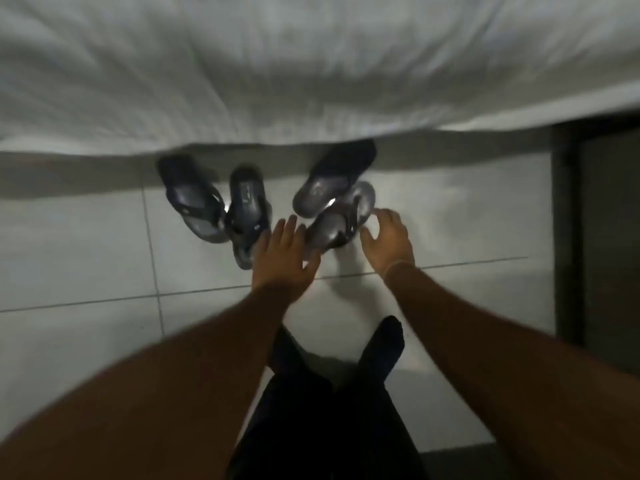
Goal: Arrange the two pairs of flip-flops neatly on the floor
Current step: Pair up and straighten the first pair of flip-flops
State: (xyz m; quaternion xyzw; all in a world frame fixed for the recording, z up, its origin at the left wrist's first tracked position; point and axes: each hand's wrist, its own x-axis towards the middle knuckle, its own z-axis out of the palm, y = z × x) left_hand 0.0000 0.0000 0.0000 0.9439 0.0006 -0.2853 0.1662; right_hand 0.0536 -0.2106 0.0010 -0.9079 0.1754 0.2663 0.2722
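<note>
Nearest the lens are the person's dark trouser legs (322, 410), and everything else sits beyond them toward the white bed (277, 71). Just below the bed's edge, on the tiled floor (86, 237), four dark flip-flops lie askew: the left pair (214, 202) splayed, the right pair (332, 202) crossed, apparently overlapping, though blur hides the contact. The left hand (282, 258) and right hand (389, 242) hover spread wide and empty either side of the nearest flip-flop (337, 221). Straightening seems just beginning; next comes gripping that sandal and squaring it beside its mate.
</note>
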